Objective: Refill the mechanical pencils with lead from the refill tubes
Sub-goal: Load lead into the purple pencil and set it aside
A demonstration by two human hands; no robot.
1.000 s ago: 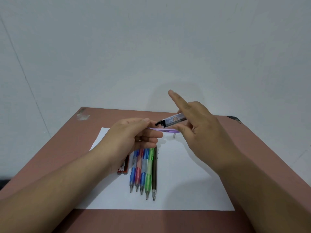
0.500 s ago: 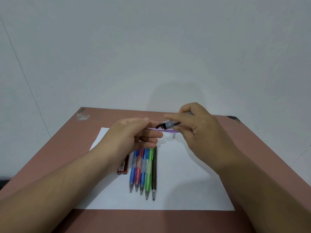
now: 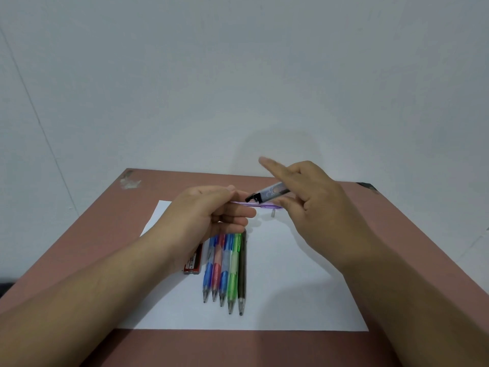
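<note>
My left hand (image 3: 209,215) holds a thin purple mechanical pencil (image 3: 260,205) level above the white paper (image 3: 291,287). My right hand (image 3: 312,210) grips a clear lead refill tube (image 3: 270,194) with a black cap, tilted so its cap end meets the pencil near my left fingertips. The right index finger is raised straight above the tube. A small grey pencil cap (image 3: 272,213) lies on the paper under the pencil. Several mechanical pencils (image 3: 227,266), blue, red, green and dark, lie side by side on the paper, tips toward me.
A red refill tube (image 3: 193,263) lies left of the pencil row, partly under my left wrist. The paper rests on a brown table (image 3: 105,234) against a white wall. A torn patch (image 3: 129,181) marks the far left corner.
My right index finger, pressed down on the tube half a second ago, has lifted straight again. The left hand and the purple pencil stayed in place.
</note>
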